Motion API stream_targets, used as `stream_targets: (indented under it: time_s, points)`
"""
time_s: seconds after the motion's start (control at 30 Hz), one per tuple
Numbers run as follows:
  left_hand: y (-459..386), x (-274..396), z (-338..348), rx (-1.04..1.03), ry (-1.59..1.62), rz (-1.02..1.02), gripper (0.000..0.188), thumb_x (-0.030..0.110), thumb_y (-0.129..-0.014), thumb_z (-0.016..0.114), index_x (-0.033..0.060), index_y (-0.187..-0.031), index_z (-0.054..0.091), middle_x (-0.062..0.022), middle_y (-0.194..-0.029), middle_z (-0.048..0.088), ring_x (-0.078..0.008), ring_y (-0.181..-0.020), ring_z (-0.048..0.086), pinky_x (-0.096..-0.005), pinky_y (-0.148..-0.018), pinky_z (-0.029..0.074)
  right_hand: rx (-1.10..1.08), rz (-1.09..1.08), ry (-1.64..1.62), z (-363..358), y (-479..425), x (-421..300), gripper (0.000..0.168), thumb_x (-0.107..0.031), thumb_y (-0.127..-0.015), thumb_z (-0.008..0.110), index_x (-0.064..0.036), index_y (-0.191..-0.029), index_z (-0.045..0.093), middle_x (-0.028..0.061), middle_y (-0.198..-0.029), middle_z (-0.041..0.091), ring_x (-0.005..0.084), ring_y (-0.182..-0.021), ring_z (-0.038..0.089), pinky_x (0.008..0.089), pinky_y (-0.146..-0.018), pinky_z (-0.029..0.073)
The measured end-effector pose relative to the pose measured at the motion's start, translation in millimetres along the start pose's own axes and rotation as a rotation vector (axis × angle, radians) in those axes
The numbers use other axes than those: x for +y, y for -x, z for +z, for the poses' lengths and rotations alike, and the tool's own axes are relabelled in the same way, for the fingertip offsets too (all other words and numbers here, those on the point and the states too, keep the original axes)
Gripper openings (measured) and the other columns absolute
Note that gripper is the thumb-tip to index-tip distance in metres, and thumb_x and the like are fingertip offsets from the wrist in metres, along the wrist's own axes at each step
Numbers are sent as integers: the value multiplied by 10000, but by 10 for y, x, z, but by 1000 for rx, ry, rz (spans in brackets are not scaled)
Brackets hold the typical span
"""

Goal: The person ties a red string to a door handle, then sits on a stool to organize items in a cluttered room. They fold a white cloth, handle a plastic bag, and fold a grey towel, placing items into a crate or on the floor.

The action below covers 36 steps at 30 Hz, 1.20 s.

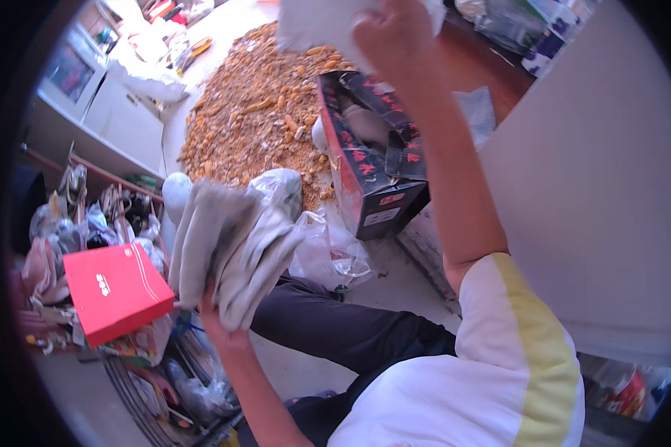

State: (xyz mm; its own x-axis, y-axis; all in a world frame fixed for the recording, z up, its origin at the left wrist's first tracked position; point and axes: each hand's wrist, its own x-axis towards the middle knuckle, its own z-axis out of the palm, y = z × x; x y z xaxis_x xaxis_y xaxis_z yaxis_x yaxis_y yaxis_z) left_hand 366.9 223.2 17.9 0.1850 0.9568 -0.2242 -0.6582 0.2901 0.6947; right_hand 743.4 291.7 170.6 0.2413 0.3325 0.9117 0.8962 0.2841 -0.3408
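My left hand (221, 324) grips a bundle of folded grey cloth (229, 246) from below, blurred by motion. At the top, my right hand (391, 33) has its fingers closed on a white sheet-like thing (319, 25); whether it is paper or cloth I cannot tell. Below that hand stands a black and red cardboard box (372, 212) with its top flaps partly open and something greyish inside. Clear plastic bags (330, 257) lie on the floor between the grey cloth and the box.
A large heap of corn cobs and kernels (257, 117) covers the floor ahead. At left, a red box (117, 290) rests on a cluttered rack. A white cabinet (123, 117) stands at upper left, and a large pale panel (587, 195) rises at right.
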Motion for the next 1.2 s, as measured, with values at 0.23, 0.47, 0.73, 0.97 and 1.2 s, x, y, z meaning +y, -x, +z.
stream_targets:
  time_s: [0.23, 0.47, 0.73, 0.97, 1.2]
  points:
    - [-816, -1003, 1180, -302, 286, -147, 448, -10, -901, 505, 32, -1335, 401, -135, -1310, 498, -270, -1218, 493, -445, -1047, 411, -71, 13, 18, -488, -440, -363, 412, 31, -723, 446, 48, -1091, 631, 255, -1066, 621, 334, -1056, 578, 367, -941, 423]
    - [-824, -1674, 1688, -431, -189, -313, 516, 179, -939, 552, 45, -1374, 311, -126, -1330, 445, -257, -1159, 525, -420, -953, 472, -155, -57, -49, -412, -374, -470, 414, 40, -718, 449, 19, -1078, 651, 243, -1067, 631, 335, -1084, 573, 358, -966, 411]
    - [-587, -284, 729, -191, -118, 129, 657, 446, -946, 495, 75, -1420, 231, -144, -1440, 298, -309, -1284, 391, -476, -983, 437, -499, -372, -132, 74, 464, -1037, 427, -4, -714, 526, -32, -1128, 626, 153, -886, 608, 318, -813, 606, 400, -759, 487]
    - [113, 593, -352, -116, 156, 301, 753, 598, -879, 497, 104, -1402, 277, -102, -1398, 377, -271, -1266, 414, -475, -1046, 362, -714, -872, -431, 327, 1362, -2172, 141, -148, -705, 616, -71, -793, 695, 8, -958, 581, 145, -870, 541, 300, -789, 426]
    - [1144, 211, -1799, -39, 509, 476, 462, 366, -943, 496, 67, -1296, 485, -107, -1280, 543, -281, -1178, 505, -458, -1037, 389, -775, -1156, -682, 207, 2224, -2867, 164, -129, -691, 660, -60, -834, 703, 23, -1200, 569, 150, -996, 525, 291, -820, 420]
